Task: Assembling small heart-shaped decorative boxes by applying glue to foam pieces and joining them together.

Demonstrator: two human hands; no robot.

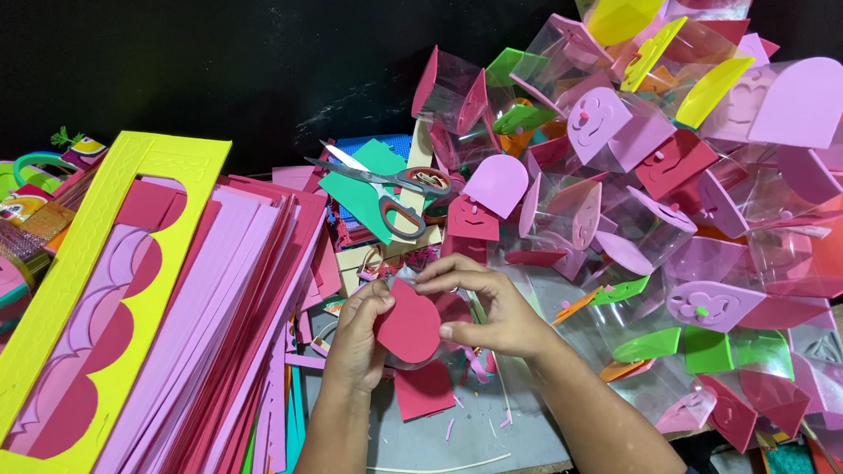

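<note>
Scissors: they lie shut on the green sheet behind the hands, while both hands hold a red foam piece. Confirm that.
Not quite. In the head view the scissors lie open, blades spread, not shut. The rest stands: they rest on the green sheet behind the hands, and the left hand and right hand hold the red foam piece.

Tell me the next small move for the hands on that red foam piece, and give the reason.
Probably press the red arched foam piece flat against the clear plastic behind it. Both the left hand and right hand pinch its edges, and the finished clear boxes piled to the right each carry such a foam face. How firmly it is seated cannot be told.
</note>
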